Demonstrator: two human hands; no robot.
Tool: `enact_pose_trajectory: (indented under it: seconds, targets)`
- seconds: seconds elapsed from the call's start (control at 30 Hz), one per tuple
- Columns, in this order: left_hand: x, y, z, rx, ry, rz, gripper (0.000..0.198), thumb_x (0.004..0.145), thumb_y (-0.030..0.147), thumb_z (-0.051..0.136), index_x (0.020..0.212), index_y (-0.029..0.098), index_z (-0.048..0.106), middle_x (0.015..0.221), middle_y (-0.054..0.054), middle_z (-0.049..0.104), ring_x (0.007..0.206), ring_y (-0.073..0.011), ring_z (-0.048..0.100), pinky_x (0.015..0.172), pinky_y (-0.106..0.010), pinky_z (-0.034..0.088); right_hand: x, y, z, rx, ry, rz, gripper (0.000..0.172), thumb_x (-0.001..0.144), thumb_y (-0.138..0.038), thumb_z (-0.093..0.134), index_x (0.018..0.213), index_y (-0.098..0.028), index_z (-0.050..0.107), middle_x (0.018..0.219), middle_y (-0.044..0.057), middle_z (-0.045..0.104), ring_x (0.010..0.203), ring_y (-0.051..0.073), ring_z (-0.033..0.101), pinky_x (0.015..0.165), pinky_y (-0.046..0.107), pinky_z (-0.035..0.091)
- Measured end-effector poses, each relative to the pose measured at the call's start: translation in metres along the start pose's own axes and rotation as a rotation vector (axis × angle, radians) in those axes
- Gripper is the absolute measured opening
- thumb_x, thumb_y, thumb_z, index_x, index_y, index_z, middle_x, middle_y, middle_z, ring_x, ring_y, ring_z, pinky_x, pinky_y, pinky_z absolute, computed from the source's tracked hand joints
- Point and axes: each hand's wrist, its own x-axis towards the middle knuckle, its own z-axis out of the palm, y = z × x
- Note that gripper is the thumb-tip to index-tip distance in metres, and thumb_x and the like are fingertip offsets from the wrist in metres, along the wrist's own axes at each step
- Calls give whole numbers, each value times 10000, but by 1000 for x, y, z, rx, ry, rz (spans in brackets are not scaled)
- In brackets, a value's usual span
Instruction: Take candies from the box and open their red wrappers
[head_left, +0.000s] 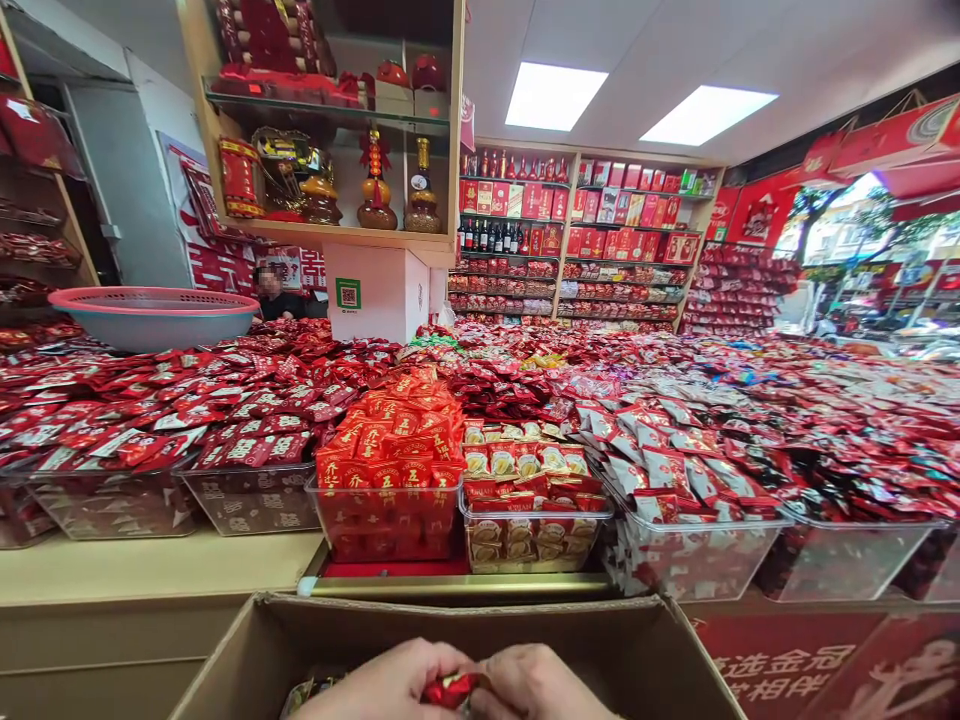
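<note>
My left hand and my right hand meet low in the view, over the open cardboard box. Their fingers are closed and pressed together on a small red foil packet with some gold on it. Part of the packet is hidden by the fingers, and I cannot read it. Beside my left wrist, inside the box, the edge of some clear-wrapped items shows. The lower part of the box is out of view.
Beyond the box, clear plastic bins hold wrapped sweets: orange-red packets, red-gold packets and white-red packets. A pink-and-blue basin rests on sweets at left. A person is behind the counter. A cabinet overhangs it.
</note>
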Motion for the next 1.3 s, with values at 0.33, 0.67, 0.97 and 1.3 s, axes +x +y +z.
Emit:
enact_pose_trajectory:
  seconds: [0.33,0.67,0.97,1.3]
  targets:
    - [-9,34,1,-808,427,191,323,705,207,570,1018,207,494,1093,-56,546,988,-184,503,827,-301,403,-5,-18,-46,196,384,-112,396,774,-117,398,1130,-277,466,1025,61,542,924,148,510,767,261,428]
    - [0,27,11,-578,557,285,511,721,160,533,1162,278,305,1086,-39,480,919,-156,522,817,-297,407,6,-26,-29,1085,439,462,285,613,-307,650,817,-154,523,729,14,572,654,106,518,629,247,423]
    - [-1,24,10,-492,530,237,483,725,216,534,1155,276,323,764,45,528,743,-124,526,707,-250,415,2,-19,-22,983,258,442,267,568,-312,675,659,-128,503,596,-18,531,543,70,467,533,204,387]
    - [6,-5,-36,-137,742,137,299,741,340,477,997,187,503,678,23,551,631,-140,507,606,-258,421,72,9,-173,390,660,328,321,656,-305,587,888,-138,442,701,17,569,609,105,543,540,221,430]
